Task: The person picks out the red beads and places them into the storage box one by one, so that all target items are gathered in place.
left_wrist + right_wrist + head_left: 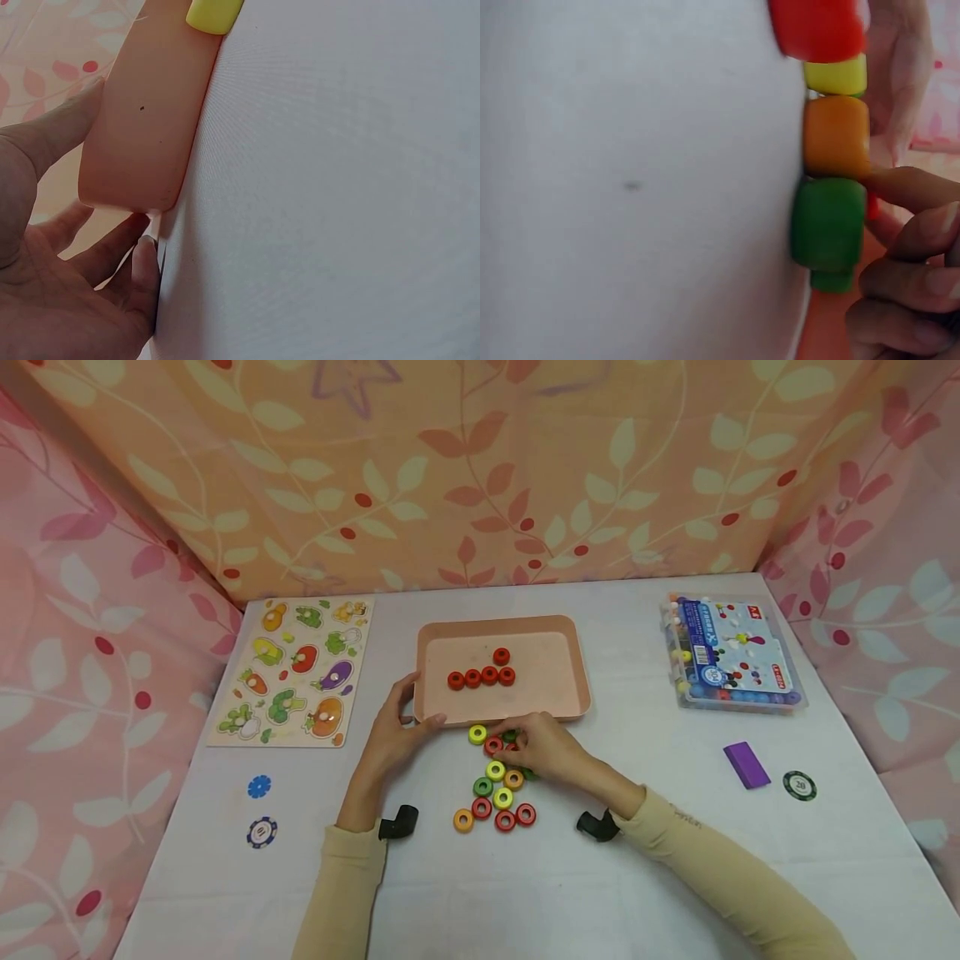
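Observation:
My left hand (393, 735) holds the front left corner of a pink tray (543, 647), thumb on the front rim and fingers along the left side. Inside the tray, several red rings (507, 677) stand in a row with one behind them. At the pile in front of the tray, my right hand (551, 750) pinches a red ring (489, 751) between thumb and forefinger. A yellow ring (214, 18) lies by the tray's front wall. Orange (836, 136) and green rings (828, 225) sit close to the right fingers; the hand partly covers some rings.
A vegetable puzzle board (292, 672) lies left of the tray. To the right stands a clear box of colored beads (735, 652), with a purple block (746, 765) and a dark chip (800, 785) nearer. Two blue chips (262, 832) lie at the left.

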Motion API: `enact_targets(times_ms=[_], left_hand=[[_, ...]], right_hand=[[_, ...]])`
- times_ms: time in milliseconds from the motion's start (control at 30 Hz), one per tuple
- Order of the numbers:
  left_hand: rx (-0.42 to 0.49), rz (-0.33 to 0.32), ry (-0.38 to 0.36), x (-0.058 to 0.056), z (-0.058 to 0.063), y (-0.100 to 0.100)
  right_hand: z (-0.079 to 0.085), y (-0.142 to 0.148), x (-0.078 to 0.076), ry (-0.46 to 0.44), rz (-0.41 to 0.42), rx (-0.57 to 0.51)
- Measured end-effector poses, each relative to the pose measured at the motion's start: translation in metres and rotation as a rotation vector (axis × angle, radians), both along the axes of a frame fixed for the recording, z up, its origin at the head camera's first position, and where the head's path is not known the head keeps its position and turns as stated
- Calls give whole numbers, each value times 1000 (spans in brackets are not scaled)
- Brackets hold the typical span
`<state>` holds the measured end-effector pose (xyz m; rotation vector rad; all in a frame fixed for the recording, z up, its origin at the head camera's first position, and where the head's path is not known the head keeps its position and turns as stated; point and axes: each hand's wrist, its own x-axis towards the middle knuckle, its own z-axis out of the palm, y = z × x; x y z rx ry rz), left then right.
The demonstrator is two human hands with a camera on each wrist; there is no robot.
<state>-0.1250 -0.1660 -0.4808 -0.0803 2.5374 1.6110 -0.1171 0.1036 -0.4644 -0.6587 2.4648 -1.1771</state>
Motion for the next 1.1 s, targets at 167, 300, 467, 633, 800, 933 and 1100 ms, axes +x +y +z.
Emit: enact_targets(times_ms=[167,300,467,633,800,933,1100], left_hand=[[-5,5,-7,0,1,0],[-7,8,-14,1,2,1],[-8,6,-13,0,2,1],[-6,9,-15,0,2,1],[-8,11,-22,0,1,1],[-9,14,-27,-1,0,0],[-9,15,-26,-1,0,0]], right_hand=[[8,3,-7,49,-6,-94],[11,8,-19,93,-72,-169],[10,14,-35,116,-187,-244],[5,17,-51,90,-270,-222],[-1,18,-59,68,-347,-131],[-4,16,-61,56,-384,-58],[-3,14,-60,-12,-382,-102]])
